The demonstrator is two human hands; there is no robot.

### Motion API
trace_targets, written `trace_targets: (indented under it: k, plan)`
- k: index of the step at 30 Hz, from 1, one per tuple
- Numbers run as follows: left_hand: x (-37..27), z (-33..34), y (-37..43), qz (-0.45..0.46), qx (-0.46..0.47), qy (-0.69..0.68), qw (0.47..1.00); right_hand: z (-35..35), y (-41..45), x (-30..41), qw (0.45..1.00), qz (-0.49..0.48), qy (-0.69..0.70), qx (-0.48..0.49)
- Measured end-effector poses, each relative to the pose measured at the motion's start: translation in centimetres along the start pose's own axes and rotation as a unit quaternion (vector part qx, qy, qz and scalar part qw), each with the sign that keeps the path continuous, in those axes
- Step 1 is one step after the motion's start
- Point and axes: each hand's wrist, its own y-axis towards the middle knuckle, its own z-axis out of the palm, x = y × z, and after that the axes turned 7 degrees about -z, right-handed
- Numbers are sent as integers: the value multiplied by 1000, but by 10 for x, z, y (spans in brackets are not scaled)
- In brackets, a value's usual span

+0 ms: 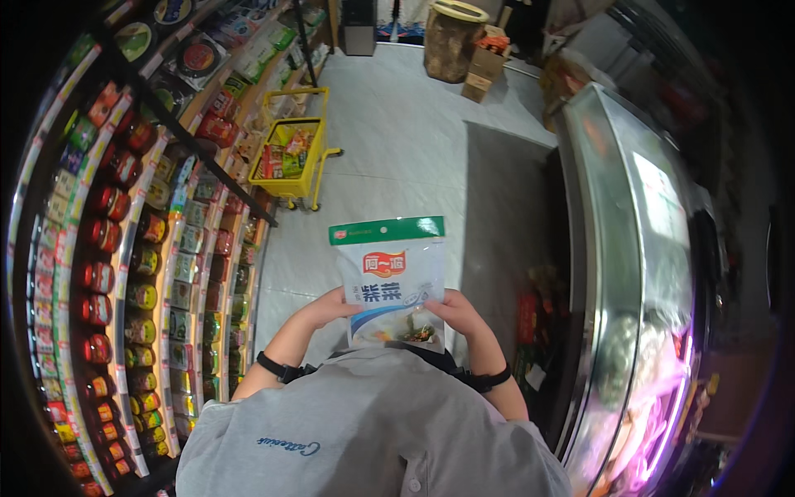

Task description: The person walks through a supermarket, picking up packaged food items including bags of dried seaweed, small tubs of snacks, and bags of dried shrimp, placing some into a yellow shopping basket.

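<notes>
A flat plastic food packet [397, 267] with a green top band, printed writing and a picture of food is held upright in front of my chest. My left hand [330, 309] grips its left edge, thumb on the front. On the right edge, my right hand [458, 310] pinches it the same way, thumb also on the printed face. The fingers behind the packet are hidden. The lower edge of the packet comes close to the grey shirt [372, 422]. A black strap circles each forearm.
Shelves with jars [99, 295] and packets line the left side. A yellow basket trolley [289, 155] holding colourful packets stands ahead on the left. At the right is a glass display case [612, 248]. A bin [453, 40] and cardboard boxes [484, 71] stand at the far end.
</notes>
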Motion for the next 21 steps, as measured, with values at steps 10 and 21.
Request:
trace_targets:
  k: [10,21]
  plan:
    - [-90,-173,115,-26,-237,-187,953,-90,287,-7,984,147,13,104]
    - [-54,-468,184,-67,-587,121,798,-268,457,-104,816,500,-162,-240]
